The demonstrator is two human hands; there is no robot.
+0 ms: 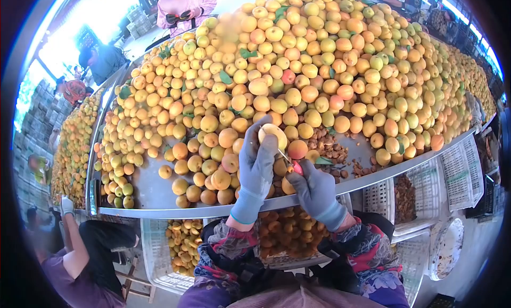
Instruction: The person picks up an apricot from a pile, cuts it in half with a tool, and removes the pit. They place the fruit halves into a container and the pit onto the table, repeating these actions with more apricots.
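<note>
My left hand (256,167), in a grey glove, grips a pale yellow apricot (275,135) between thumb and fingers, just above the table's near edge. My right hand (315,190), gloved the same way, is closed around the pinkish-red handle of a small knife (298,168). Its thin blade points up and left and meets the apricot's side near my left thumb. Right beside the knife lies an orange apricot (297,149). Brown pits (322,147) are heaped on the metal just beyond my right hand.
A large mound of apricots (319,58) with some leaves covers the metal table (154,176). Below its raised front edge, crates hold apricot pieces (290,231) and pits (404,199). A white bucket (446,248) stands at right. Other people work at left (80,260) and behind the mound (183,10).
</note>
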